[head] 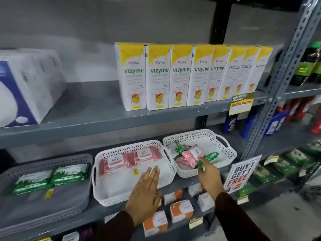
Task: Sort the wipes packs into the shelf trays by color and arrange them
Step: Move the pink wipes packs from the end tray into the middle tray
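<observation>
Three trays stand on the middle shelf. The grey tray (74,202) at left holds two green wipes packs (52,176). The white middle tray (125,197) holds two pink wipes packs (132,159) along its back. The white right tray (224,148) holds a jumble of pink packs (189,157) and a green pack (177,148). My right hand (208,176) reaches over that tray's front rim and grips a green wipes pack (210,157). My left hand (145,193) lies flat, fingers extended, over the middle tray's front edge, holding nothing.
White-and-yellow boxes (187,75) line the upper shelf, with a large white-and-blue package (24,87) at left. A "Buy 1 Get 1 Free" sign (241,173) stands right of the trays. Small orange-and-white boxes (180,211) sit on the shelf below. A grey metal upright (284,73) rises at right.
</observation>
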Tool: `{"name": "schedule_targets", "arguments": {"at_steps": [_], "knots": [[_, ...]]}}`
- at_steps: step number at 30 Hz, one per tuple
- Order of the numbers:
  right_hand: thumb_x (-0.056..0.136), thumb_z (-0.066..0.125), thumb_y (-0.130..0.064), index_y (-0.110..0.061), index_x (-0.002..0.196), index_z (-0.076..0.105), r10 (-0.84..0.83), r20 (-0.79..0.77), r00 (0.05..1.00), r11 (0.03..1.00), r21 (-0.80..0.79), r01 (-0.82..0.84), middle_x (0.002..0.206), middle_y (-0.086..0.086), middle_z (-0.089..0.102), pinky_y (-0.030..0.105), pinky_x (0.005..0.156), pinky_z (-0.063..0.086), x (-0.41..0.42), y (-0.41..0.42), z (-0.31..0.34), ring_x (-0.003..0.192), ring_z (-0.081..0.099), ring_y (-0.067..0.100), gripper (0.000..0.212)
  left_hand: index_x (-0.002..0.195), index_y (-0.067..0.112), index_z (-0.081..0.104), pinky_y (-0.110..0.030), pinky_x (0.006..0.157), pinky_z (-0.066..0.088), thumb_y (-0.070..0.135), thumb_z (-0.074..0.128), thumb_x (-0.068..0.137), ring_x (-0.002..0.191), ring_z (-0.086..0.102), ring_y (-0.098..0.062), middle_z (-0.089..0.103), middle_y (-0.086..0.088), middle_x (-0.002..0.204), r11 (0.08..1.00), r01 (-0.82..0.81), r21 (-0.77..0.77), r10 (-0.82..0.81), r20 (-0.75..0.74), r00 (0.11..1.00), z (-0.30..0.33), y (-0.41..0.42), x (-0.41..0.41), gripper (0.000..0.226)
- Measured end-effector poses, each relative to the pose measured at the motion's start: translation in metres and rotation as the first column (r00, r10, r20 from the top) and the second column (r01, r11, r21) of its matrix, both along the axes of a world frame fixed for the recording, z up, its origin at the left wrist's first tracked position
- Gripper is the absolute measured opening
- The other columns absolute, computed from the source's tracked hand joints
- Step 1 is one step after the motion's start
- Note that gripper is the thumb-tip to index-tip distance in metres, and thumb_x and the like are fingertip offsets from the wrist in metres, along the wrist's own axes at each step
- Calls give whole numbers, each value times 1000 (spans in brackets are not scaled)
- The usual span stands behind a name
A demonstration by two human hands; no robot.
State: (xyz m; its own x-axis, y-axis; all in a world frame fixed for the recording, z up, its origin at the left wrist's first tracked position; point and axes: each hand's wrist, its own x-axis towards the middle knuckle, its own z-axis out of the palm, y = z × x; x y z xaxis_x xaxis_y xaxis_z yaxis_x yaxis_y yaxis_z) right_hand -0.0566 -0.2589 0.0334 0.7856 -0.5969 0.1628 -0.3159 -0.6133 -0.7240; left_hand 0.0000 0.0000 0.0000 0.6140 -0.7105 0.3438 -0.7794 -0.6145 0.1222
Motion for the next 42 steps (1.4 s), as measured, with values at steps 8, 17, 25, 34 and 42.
{"name": "schedule_targets", "arguments": {"at_steps": [8, 17, 25, 34, 42], "knots": [[68, 87, -11, -4, 125, 57, 161, -214, 964, 986, 82, -147, 114, 8, 63, 31, 91, 48, 91, -84, 17, 104, 59, 25, 65, 149, 10, 33, -34, 115, 4, 44, 35, 97, 144, 27, -23, 36, -7, 155, 989, -84, 123, 84, 2, 996, -19, -37, 17, 62], [57, 93, -25, -11, 101, 69, 203, -130, 971, 975, 121, -188, 97, 5, 72, 32, 81, 54, 99, -100, 4, 90, 68, 25, 52, 146, 6, 39, -41, 112, 21, 39, 39, 96, 141, 34, -28, 42, -9, 151, 978, -201, 49, 203, -51, 978, -24, -20, 11, 60], [51, 81, -70, -40, 134, 45, 442, 114, 890, 893, -155, -424, 117, -17, 45, 16, 86, 38, 91, -23, 30, 106, 40, 0, 95, 150, 10, 32, -39, 118, 12, 38, 43, 97, 147, 16, -20, 32, -3, 157, 937, -348, 41, 350, -74, 934, -29, 20, 13, 61], [82, 73, -16, -16, 154, 28, 663, -308, 682, 554, -411, -724, 157, 6, 34, 35, 120, 27, 166, 69, -27, 145, 30, 25, 85, 149, 12, 35, -39, 118, 11, 41, 42, 98, 148, 14, -19, 36, -3, 155, 936, -345, 64, 350, -85, 933, -28, 24, 9, 59], [94, 60, -24, -27, 123, 56, 367, 204, 908, 930, -106, -352, 124, 2, 64, 37, 96, 53, 142, 13, -19, 112, 61, 16, 30, 150, 14, 31, -43, 118, 7, 54, 17, 99, 149, 8, -24, 29, -3, 158, 923, -364, 124, 378, -113, 919, -30, -3, 11, 67]]}}
